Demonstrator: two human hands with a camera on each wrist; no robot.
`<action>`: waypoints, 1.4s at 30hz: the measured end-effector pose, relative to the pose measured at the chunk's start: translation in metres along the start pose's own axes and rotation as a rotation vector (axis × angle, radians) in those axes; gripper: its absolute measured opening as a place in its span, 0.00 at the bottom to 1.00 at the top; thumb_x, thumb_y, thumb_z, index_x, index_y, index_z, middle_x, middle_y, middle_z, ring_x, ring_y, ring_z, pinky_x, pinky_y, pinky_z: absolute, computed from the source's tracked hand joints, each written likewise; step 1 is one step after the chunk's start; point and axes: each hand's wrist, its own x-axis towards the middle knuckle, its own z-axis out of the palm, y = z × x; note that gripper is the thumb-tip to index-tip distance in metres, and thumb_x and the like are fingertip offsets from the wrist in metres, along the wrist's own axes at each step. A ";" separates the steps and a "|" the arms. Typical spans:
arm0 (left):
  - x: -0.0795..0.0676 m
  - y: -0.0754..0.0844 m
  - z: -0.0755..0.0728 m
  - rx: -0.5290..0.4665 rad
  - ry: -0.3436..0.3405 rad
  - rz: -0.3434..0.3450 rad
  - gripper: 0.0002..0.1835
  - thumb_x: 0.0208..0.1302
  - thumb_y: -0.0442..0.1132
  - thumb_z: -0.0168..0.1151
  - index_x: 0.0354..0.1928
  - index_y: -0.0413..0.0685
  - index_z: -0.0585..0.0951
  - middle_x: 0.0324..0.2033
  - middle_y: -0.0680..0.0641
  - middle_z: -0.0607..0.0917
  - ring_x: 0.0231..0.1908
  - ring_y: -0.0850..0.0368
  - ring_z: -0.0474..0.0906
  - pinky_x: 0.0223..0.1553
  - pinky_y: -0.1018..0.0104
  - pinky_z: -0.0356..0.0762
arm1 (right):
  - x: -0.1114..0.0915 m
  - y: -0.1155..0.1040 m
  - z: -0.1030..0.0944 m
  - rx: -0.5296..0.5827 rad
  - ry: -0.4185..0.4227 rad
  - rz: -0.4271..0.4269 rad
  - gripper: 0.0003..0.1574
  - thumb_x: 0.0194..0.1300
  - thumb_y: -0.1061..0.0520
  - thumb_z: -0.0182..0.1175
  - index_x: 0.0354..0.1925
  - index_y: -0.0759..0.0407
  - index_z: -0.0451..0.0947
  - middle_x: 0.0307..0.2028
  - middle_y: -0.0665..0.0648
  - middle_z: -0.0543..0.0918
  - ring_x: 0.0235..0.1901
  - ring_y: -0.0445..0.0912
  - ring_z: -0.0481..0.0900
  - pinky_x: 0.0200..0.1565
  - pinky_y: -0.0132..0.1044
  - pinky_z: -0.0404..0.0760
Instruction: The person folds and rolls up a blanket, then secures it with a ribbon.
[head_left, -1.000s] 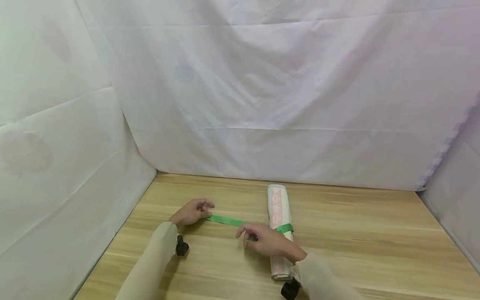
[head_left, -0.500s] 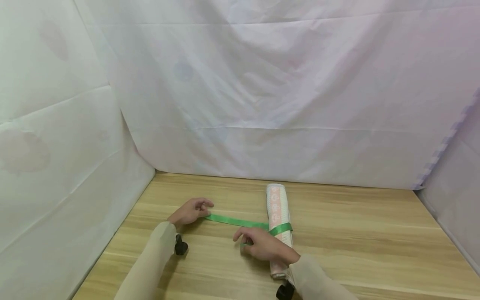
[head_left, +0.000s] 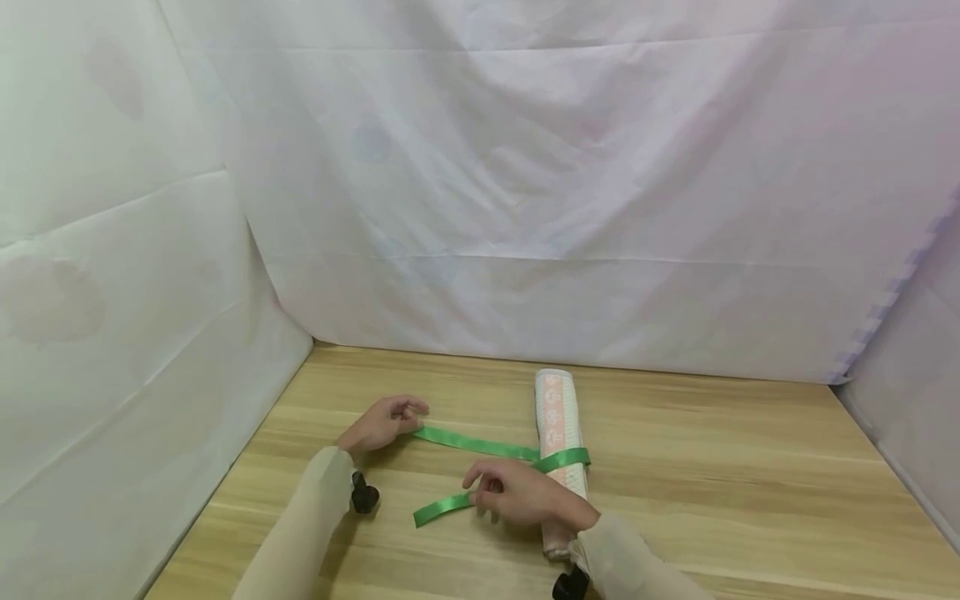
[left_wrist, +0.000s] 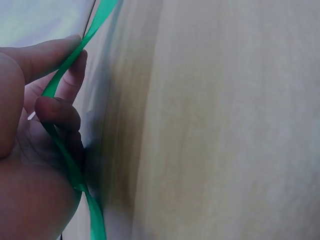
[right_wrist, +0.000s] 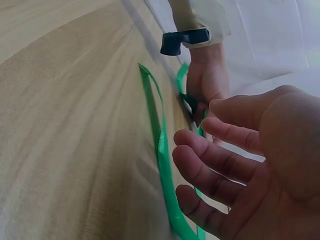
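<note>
A rolled towel, white with a pink patterned band, lies lengthwise on the wooden table. Green ribbon goes across its middle, and two lengths run off to the left. My left hand holds the farther length, which threads between its curled fingers in the left wrist view. The nearer ribbon end lies left of my right hand. In the right wrist view the right hand's fingers are loosely bent with nothing between them, the ribbon passing behind. The right hand and wrist cover part of the towel.
White cloth walls close off the back and both sides of the table. Black wrist cameras sit under both cream sleeves. Bare wood stretches to the right of the towel.
The nearer ribbon end, earlier at my right hand's fingers, now extends left on the table, let go. My right hand has shifted slightly left; the left hand stays, still holding its length.
</note>
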 end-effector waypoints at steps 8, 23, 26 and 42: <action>0.001 0.007 -0.005 -0.074 0.000 -0.012 0.17 0.70 0.41 0.61 0.59 0.51 0.79 0.40 0.49 0.83 0.42 0.55 0.78 0.48 0.55 0.76 | -0.001 0.001 -0.018 -0.023 0.056 -0.033 0.12 0.74 0.57 0.55 0.51 0.59 0.79 0.37 0.55 0.85 0.36 0.37 0.78 0.37 0.31 0.77; 0.000 0.079 0.004 -0.180 -0.109 0.122 0.19 0.70 0.47 0.62 0.62 0.63 0.77 0.43 0.49 0.85 0.47 0.45 0.79 0.52 0.43 0.74 | 0.022 -0.007 -0.040 0.248 0.145 -0.003 0.23 0.78 0.60 0.42 0.68 0.58 0.65 0.45 0.69 0.81 0.38 0.67 0.81 0.41 0.47 0.81; 0.000 0.092 0.009 -0.197 -0.152 0.150 0.19 0.70 0.45 0.62 0.62 0.62 0.77 0.43 0.50 0.86 0.47 0.49 0.81 0.53 0.46 0.76 | 0.024 -0.006 -0.041 0.335 0.181 0.041 0.24 0.80 0.54 0.40 0.70 0.54 0.62 0.46 0.70 0.81 0.39 0.69 0.80 0.43 0.54 0.80; -0.002 0.118 0.028 -0.258 -0.192 0.247 0.16 0.73 0.43 0.58 0.60 0.52 0.78 0.48 0.45 0.85 0.50 0.50 0.81 0.57 0.49 0.75 | -0.008 -0.010 -0.058 0.377 0.315 0.004 0.31 0.80 0.42 0.41 0.56 0.64 0.77 0.49 0.63 0.83 0.41 0.62 0.86 0.61 0.58 0.72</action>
